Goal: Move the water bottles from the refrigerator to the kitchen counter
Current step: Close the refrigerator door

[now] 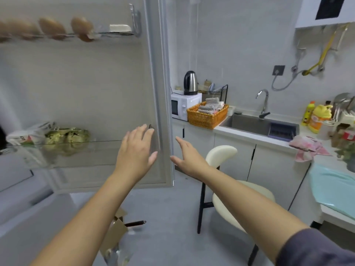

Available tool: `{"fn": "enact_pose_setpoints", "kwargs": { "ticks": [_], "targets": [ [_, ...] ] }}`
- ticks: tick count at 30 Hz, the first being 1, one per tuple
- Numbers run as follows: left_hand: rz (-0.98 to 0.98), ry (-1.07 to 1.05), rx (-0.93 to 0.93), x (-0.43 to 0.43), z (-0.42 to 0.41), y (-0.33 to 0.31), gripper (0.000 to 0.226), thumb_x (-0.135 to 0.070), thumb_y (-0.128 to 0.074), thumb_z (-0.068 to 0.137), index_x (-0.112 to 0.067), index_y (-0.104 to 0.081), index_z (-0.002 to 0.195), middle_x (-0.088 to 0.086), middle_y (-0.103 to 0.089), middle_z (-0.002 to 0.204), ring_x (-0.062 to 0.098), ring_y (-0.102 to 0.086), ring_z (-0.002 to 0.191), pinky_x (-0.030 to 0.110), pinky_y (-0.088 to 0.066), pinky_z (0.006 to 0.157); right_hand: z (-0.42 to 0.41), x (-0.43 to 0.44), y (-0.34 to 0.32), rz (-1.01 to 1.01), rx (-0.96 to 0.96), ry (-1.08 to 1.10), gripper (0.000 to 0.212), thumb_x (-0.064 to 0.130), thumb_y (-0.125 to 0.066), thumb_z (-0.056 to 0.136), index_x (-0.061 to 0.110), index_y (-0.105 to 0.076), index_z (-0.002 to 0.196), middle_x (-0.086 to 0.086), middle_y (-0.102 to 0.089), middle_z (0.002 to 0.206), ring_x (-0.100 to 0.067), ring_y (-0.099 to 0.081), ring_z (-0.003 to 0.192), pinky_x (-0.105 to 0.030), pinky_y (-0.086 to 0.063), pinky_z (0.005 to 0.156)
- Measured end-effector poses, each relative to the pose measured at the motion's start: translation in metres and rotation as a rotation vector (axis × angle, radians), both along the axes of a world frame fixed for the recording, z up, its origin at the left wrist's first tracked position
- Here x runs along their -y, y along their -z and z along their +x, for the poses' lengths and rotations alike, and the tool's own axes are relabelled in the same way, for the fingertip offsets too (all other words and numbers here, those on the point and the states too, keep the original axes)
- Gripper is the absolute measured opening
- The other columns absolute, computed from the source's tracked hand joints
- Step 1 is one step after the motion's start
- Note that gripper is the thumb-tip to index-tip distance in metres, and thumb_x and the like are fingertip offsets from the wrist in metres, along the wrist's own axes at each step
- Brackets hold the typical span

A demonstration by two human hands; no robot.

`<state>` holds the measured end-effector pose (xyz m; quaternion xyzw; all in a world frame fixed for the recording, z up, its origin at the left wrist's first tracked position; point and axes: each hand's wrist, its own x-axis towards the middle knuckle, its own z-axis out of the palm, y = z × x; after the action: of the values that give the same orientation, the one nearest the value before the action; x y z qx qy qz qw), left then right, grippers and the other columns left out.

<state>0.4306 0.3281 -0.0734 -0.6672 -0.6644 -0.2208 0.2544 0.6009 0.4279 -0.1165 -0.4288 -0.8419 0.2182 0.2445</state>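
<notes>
The refrigerator door [92, 89] stands open on my left, its inner side facing me. My left hand [136, 150] lies flat and open against the door's inner face near its right edge. My right hand [187, 155] is open too, fingers straight, just past the door's edge [163, 112], holding nothing. Door shelves carry eggs [51, 27] at the top and green packets [67, 138] lower down. No water bottle is clearly visible; something clear and blurred shows at the bottom by my left forearm [119, 254]. The kitchen counter [249, 137] runs along the right.
A cream chair [230, 194] stands between me and the counter cabinets. On the counter are a microwave [182, 106] with a kettle [190, 82], an orange basket [207, 116], a sink [259, 123], yellow detergent bottles [318, 118] and a pink cloth [307, 147]. A cardboard box [117, 231] lies on the floor.
</notes>
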Motion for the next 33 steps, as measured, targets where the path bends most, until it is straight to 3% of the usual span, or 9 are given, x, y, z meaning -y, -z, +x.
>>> {"fn": "enact_pose_setpoints", "kwargs": {
  "ticks": [5,12,16,19,23,28,31,33],
  "targets": [
    [-0.006,-0.069,-0.027,0.002,-0.002,0.005,0.059,-0.018,-0.086,0.064,0.0,-0.063,0.115,0.012,-0.068,0.099,0.033,-0.064,0.087,0.04,-0.05,0.081,-0.013,-0.016,-0.008,-0.021,-0.022,-0.055,0.079,0.041,-0.057,0.097,0.026,-0.01,0.159,-0.001,-0.02,0.164,-0.021,-0.026,0.148,-0.041,-0.029,0.119],
    [0.063,-0.103,-0.004,0.023,-0.002,0.011,0.051,-0.016,-0.085,0.066,-0.002,-0.064,0.11,0.01,-0.068,0.101,0.032,-0.064,0.088,0.037,-0.04,0.085,-0.011,-0.016,-0.015,-0.018,-0.117,-0.139,0.08,0.04,-0.057,0.098,0.022,-0.01,0.159,0.0,-0.018,0.165,-0.017,-0.021,0.15,-0.036,-0.022,0.12],
    [0.07,-0.107,0.007,0.044,-0.005,0.011,0.046,-0.016,-0.085,0.067,-0.003,-0.065,0.107,0.01,-0.068,0.098,0.032,-0.064,0.087,0.035,-0.036,0.084,-0.007,-0.005,-0.016,-0.012,-0.189,-0.207,0.076,0.04,-0.059,0.097,0.023,-0.015,0.157,-0.003,-0.028,0.161,-0.019,-0.031,0.146,-0.035,-0.031,0.115],
    [0.061,-0.119,0.019,0.064,-0.01,0.012,0.04,-0.026,-0.072,0.077,-0.004,-0.065,0.109,0.008,-0.068,0.1,0.03,-0.064,0.09,0.036,-0.041,0.084,-0.001,0.003,-0.018,-0.019,-0.263,-0.2,0.06,0.033,-0.058,0.099,0.02,-0.027,0.148,-0.009,-0.046,0.149,-0.021,-0.045,0.137,-0.033,-0.038,0.108],
    [0.013,-0.123,0.084,0.096,-0.013,0.008,0.046,-0.04,-0.052,0.082,-0.008,-0.065,0.113,0.005,-0.068,0.105,0.026,-0.062,0.097,0.034,-0.042,0.089,0.001,0.016,-0.03,0.001,-0.3,-0.195,0.045,0.024,-0.054,0.101,0.012,-0.04,0.142,-0.009,-0.063,0.126,-0.019,-0.06,0.115,-0.027,-0.046,0.095],
    [0.038,-0.129,0.133,0.141,-0.026,0.008,0.042,-0.026,-0.07,0.084,-0.005,-0.062,0.119,0.01,-0.065,0.116,0.027,-0.057,0.111,0.034,-0.04,0.099,-0.006,0.038,-0.037,0.057,-0.208,-0.264,0.025,0.026,-0.058,0.098,0.007,-0.062,0.114,-0.008,-0.07,0.102,-0.025,-0.065,0.096,-0.045,-0.053,0.09],
    [0.017,-0.148,0.163,0.172,-0.033,0.006,0.049,-0.021,-0.075,0.082,-0.005,-0.059,0.125,0.012,-0.061,0.126,0.029,-0.051,0.122,0.037,-0.033,0.108,-0.008,0.064,-0.038,0.096,-0.192,-0.321,0.023,0.026,-0.062,0.096,0.007,-0.064,0.109,-0.005,-0.07,0.097,-0.019,-0.065,0.089,-0.038,-0.055,0.085],
    [0.03,-0.156,0.222,0.193,-0.034,0.003,0.052,-0.024,-0.072,0.085,-0.007,-0.055,0.131,0.01,-0.058,0.132,0.026,-0.048,0.127,0.032,-0.03,0.108,-0.01,0.085,-0.039,0.111,-0.208,-0.36,0.019,0.025,-0.064,0.095,0.009,-0.064,0.104,-0.001,-0.069,0.093,-0.011,-0.064,0.083,-0.028,-0.054,0.079]
  ]
}}
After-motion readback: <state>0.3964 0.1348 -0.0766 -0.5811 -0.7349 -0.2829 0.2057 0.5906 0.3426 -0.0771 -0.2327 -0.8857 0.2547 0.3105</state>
